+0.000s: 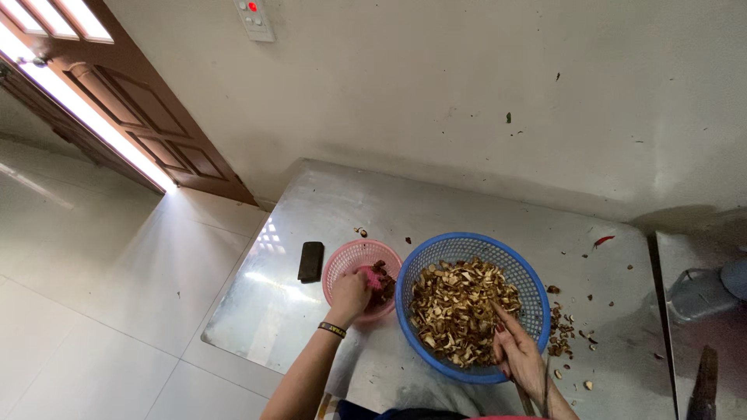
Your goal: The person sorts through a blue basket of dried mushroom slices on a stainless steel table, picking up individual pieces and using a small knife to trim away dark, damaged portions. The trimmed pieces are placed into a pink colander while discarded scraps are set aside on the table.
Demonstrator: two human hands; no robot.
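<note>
Reaching into the small pink basket (350, 260), the left hand (349, 295) has its fingers closed around a pink-red piece (372, 276). Beside it, the right hand (517, 351) rests in the blue basket (467, 249), fingers loosely spread over dried brown slices (455, 299), on the steel counter (327, 202).

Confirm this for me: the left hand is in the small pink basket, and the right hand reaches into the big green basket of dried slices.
One detail is wrong: the big basket is blue, not green. The head view shows the left hand in the small pink basket and the right hand reaching into the blue one, among the dried slices.
</note>
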